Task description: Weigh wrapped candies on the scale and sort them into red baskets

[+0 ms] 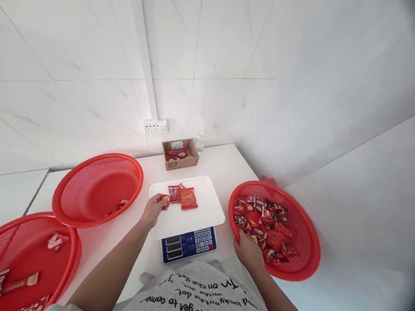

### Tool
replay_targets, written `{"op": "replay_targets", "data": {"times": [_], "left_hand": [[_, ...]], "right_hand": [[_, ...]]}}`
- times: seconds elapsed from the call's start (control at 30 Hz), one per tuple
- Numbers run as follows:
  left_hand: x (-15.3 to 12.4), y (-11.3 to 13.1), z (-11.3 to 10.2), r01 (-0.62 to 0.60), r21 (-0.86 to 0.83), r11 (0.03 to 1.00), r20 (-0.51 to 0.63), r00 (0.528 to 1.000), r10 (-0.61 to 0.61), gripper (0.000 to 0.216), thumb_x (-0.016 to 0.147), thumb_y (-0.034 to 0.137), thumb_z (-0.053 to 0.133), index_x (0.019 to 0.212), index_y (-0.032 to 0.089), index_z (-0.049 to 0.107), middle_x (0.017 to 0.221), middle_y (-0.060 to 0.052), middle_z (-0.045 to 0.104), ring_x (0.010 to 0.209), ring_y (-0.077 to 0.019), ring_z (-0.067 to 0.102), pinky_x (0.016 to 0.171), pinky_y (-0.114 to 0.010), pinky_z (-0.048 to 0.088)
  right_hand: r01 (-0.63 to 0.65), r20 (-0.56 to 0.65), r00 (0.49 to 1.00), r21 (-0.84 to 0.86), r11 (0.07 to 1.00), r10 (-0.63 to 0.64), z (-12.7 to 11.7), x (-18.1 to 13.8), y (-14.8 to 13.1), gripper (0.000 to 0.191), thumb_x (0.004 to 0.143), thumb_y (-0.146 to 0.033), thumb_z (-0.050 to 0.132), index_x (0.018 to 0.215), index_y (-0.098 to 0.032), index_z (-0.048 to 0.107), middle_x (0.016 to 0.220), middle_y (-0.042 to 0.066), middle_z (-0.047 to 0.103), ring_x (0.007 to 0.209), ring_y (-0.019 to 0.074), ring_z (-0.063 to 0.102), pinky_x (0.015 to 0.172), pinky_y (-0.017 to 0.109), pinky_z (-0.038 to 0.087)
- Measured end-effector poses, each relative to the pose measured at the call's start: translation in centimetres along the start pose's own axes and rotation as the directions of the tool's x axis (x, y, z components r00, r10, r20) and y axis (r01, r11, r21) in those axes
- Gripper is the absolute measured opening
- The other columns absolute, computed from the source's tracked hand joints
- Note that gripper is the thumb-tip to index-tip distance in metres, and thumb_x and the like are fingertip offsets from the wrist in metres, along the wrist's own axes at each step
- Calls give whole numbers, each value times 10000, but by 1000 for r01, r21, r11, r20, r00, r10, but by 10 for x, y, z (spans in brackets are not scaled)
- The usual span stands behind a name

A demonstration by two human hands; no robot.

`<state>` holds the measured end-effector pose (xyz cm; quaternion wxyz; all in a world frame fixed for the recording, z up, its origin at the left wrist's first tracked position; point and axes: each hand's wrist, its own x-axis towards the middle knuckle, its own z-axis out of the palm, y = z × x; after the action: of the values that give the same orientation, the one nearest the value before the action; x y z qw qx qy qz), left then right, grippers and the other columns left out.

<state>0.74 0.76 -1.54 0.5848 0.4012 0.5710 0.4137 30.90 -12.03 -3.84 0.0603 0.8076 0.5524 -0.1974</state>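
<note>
My left hand (156, 209) is closed on a small red snack packet (165, 201) at the left edge of the scale's white tray (203, 212). Two red packets (188, 198) lie overlapping on that tray. Below it shows the blue keypad panel of the scale (189, 245). My right hand (248, 250) grips the near-left rim of a red plastic basket (311, 231), its fingers partly hidden by the rim. Many red wrapped packets (267, 222) fill the bottom of this basket.
A cardboard box (182, 162) with red packets stands at the back, beside a clear plastic bottle (200, 141). To the left is a red basket (97, 185) with a few packets. Another red basket (73, 260) at the lower left holds several wrapped pieces. A wall socket (155, 125) sits behind.
</note>
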Motion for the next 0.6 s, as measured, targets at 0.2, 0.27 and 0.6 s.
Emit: {"op": "replay_targets", "data": {"times": [0.2, 0.27, 0.6], "left_hand": [[22, 1, -1, 20, 227, 974, -88, 996, 0, 275, 668, 361, 605, 874, 183, 570, 755, -22, 604, 681, -147, 565, 625, -270, 426], [29, 2, 0, 31, 313, 949, -115, 993, 5, 272, 648, 345, 631, 870, 197, 579, 756, -23, 610, 697, -164, 569, 616, -268, 403], [47, 7, 18, 26, 475, 879, -146, 988, 49, 275, 523, 276, 752, 565, 207, 490, 698, -22, 592, 832, -238, 573, 570, -231, 322]], "right_hand": [[-3, 3, 1000, -1, 1000, 3, 0, 0, 0, 378, 846, -250, 315, 1167, -145, 485, 1062, 139, 619, 993, 235, 555, 784, 317, 394], [-6, 13, 1000, -2, 1000, 6, -1, 0, 0, 382, 847, -244, 313, 1174, -136, 479, 1062, 146, 618, 988, 238, 556, 786, 318, 391], [2, 29, 1000, 7, 1000, -2, -1, 1, 1, 400, 843, -225, 329, 1214, -125, 441, 1088, 154, 601, 992, 240, 550, 773, 312, 390]]}}
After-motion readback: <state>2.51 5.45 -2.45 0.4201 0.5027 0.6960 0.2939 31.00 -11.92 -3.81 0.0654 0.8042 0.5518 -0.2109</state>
